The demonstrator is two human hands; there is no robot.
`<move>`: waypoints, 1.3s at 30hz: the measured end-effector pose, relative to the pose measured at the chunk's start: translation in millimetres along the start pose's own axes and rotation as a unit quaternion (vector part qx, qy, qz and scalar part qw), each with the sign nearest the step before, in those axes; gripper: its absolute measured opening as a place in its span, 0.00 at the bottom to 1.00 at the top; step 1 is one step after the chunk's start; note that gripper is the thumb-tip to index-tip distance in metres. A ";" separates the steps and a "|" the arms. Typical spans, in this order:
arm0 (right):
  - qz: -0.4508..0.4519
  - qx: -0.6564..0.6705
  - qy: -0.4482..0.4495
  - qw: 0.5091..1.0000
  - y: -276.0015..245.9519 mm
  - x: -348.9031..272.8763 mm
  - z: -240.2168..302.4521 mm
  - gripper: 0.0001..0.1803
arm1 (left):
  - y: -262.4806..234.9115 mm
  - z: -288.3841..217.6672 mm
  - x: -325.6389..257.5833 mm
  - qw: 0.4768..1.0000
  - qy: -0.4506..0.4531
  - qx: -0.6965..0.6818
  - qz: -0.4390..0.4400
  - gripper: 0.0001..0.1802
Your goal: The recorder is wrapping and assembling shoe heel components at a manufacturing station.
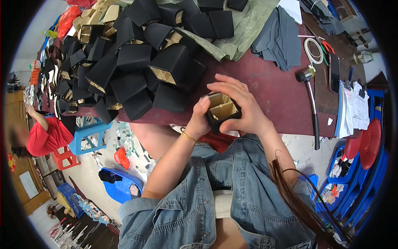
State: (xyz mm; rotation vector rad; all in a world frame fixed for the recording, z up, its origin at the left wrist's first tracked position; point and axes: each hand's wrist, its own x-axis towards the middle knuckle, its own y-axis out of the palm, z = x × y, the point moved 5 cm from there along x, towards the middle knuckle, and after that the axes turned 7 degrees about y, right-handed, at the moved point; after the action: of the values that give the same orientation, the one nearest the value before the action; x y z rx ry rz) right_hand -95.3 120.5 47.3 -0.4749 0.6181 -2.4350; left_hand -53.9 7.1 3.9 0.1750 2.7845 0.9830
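Between my two hands, over the near edge of the table, is a black-covered hollow block [224, 108] shaped like a chunky shoe heel. Its open side faces up and shows tan walls with a rib inside. My left hand [200, 117] grips its left side, with the thumb along the rim. My right hand [245, 108] curves around its right and far side, the thumb at the near edge. A large heap of similar black blocks [134, 57] lies just beyond and to the left. Some of their tan insides show.
On the dark red table [277, 106] lie grey sheet pieces [280, 37], a hammer [311, 103], a white coil [313, 50] and papers [353, 108]. Bare tan blocks [111, 14] sit at the far left. A blue bin [120, 184] stands below. Another person [49, 137] works at left.
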 end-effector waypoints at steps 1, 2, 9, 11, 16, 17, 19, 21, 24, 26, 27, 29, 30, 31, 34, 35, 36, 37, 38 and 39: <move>-0.009 -0.005 -0.026 1.000 1.6 -2.0 3.6 0.43 | 2.6 -0.9 -2.9 1.000 -0.003 -0.008 -0.024 0.35; -0.008 -0.006 -0.028 1.000 6.6 -5.1 -0.4 0.43 | 1.7 2.3 -4.0 1.000 -0.001 -0.009 -0.024 0.35; -0.131 0.201 0.176 0.955 2.7 -34.5 1.8 0.47 | 18.5 2.1 1.7 0.997 0.069 -0.047 0.000 0.40; -0.122 0.080 0.146 0.978 -10.4 -35.9 10.4 0.46 | 22.7 -4.2 0.1 0.997 0.052 0.058 0.026 0.34; -0.106 -0.077 0.095 0.987 -22.1 -34.6 20.2 0.39 | 17.4 -3.6 6.5 0.981 0.057 0.182 0.025 0.31; -0.107 -0.078 0.094 0.987 -31.5 -33.9 22.9 0.39 | 14.4 -6.9 13.9 0.993 0.046 0.099 0.044 0.31; -0.062 -0.214 0.076 0.972 -44.2 -29.0 28.6 0.38 | 15.6 -21.0 21.0 0.986 0.134 0.096 0.037 0.27; -0.053 -0.252 0.037 0.965 -41.6 -26.1 27.3 0.38 | 28.3 -27.7 17.1 0.882 0.224 0.413 0.052 0.31; -0.193 -0.172 0.023 0.966 -47.0 -30.1 24.8 0.41 | 18.3 -17.0 19.7 0.971 0.149 0.176 0.056 0.31; -0.230 -0.005 0.067 0.971 -40.0 -26.6 -10.0 0.45 | 20.0 -12.6 25.7 0.979 0.113 0.152 0.080 0.31; -0.138 0.136 0.109 0.975 -27.0 -18.3 -24.5 0.46 | 18.6 -6.6 26.2 0.974 0.097 0.186 0.090 0.30; -0.153 0.178 0.151 0.960 -11.7 -18.2 -28.2 0.42 | 21.7 4.3 28.9 0.952 0.155 0.261 0.024 0.27; -0.151 0.152 0.162 0.963 -10.2 -16.7 -26.9 0.41 | 26.3 4.3 30.3 0.940 0.168 0.297 0.003 0.26; -0.150 0.153 0.165 0.963 -5.7 -17.3 -29.7 0.41 | 26.0 10.9 31.4 0.940 0.165 0.297 0.002 0.26; -0.170 0.214 0.145 0.951 -1.5 -18.4 -34.0 0.37 | 19.1 15.4 33.4 0.907 0.212 0.364 -0.030 0.25; -0.145 0.385 0.163 0.897 -2.1 -18.2 -34.6 0.34 | 17.9 14.1 33.4 0.912 0.213 0.350 -0.017 0.24; -0.116 0.542 0.174 0.814 -3.1 -16.8 -34.5 0.30 | 17.2 13.2 35.5 0.917 0.214 0.336 -0.001 0.24; -0.097 0.535 0.193 0.817 -5.2 -17.5 -32.1 0.29 | 18.4 13.0 40.0 0.959 0.141 0.247 0.009 0.22; -0.099 0.535 0.197 0.816 -3.4 -20.8 -33.3 0.29 | 20.9 3.8 36.7 0.972 0.092 0.206 0.067 0.28; -0.105 0.371 0.160 0.909 -4.9 -20.2 -30.9 0.30 | 17.3 4.1 35.8 0.964 0.091 0.233 0.087 0.25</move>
State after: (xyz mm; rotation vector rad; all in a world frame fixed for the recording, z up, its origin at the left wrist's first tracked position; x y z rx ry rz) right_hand -96.1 146.2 20.4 0.1875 -0.2816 -2.7271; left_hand -87.1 29.1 6.9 0.4182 3.1726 0.3673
